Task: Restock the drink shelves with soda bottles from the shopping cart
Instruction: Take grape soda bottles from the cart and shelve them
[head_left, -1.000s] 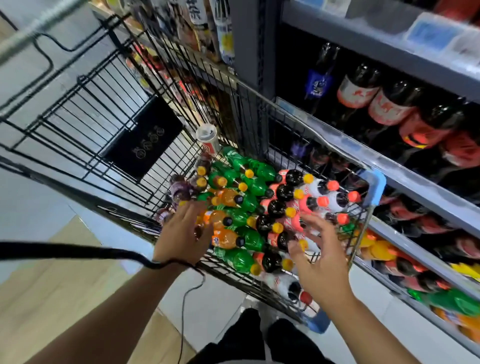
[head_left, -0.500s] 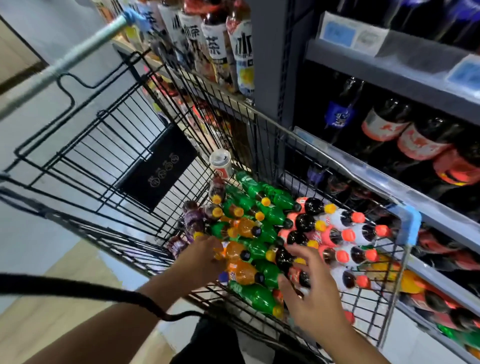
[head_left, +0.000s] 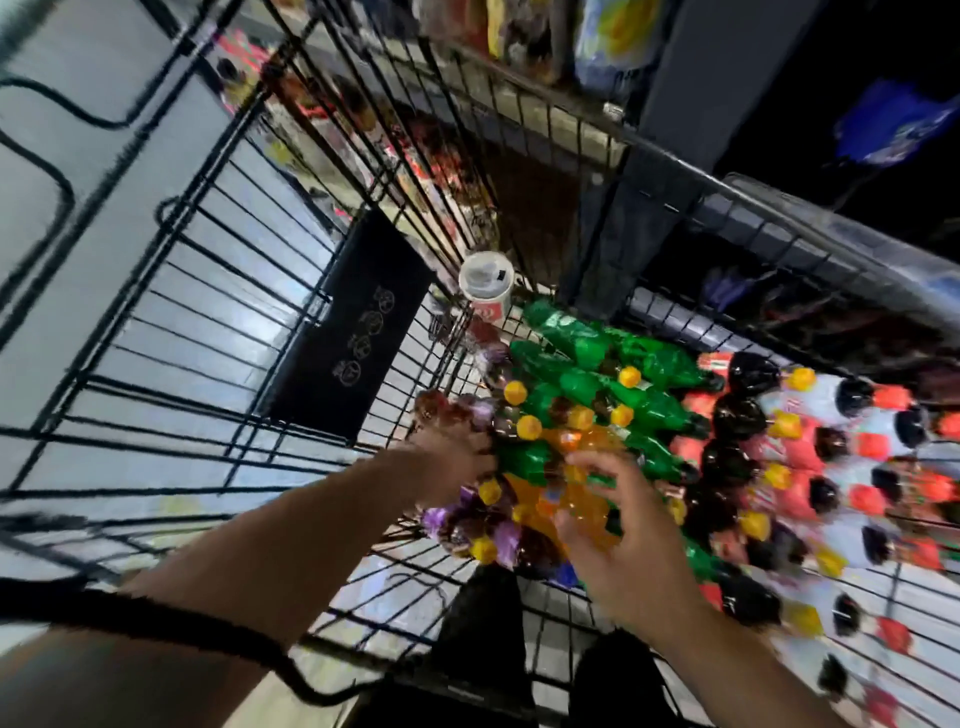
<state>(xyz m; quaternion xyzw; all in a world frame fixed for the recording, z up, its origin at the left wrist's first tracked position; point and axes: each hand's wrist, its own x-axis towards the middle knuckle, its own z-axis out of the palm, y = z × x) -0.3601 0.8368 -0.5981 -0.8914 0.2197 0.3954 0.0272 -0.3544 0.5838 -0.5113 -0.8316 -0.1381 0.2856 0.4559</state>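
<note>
Cart (head_left: 234, 291) of black wire stands hard against the drink shelves (head_left: 675, 93) on the right. View is motion-blurred, so fine detail is poor.

Soda bottles (head_left: 727, 447) lie on their sides in rows on the cart floor, packed into the end nearest the person. Green ones (head_left: 587, 384) sit toward the far side, dark ones with yellow caps (head_left: 737, 415) in the middle, and pale ones with red caps (head_left: 883, 415) nearest the shelves. A few purple-labelled bottles (head_left: 483, 525) lie at the near left edge of the pile.

Right hand (head_left: 628, 551): fingers (head_left: 597, 462) and thumb curl round an orange bottle (head_left: 582, 483) that sits among the green and purple ones.

Left hand (head_left: 452, 457): reaches into the pile just left of the orange bottle, touching the bottles. Its fingers are buried and blurred; cannot tell whether they grasp anything.

White cup (head_left: 485, 286) with a lid stands upright in the far corner of the pile. Black panel (head_left: 353, 332) with pale symbols hangs on the cart's inner wall to its left. Black cable (head_left: 156, 623) crosses the left forearm. Blue-labelled dark bottle (head_left: 893, 124) shows on the shelf, upper right.
</note>
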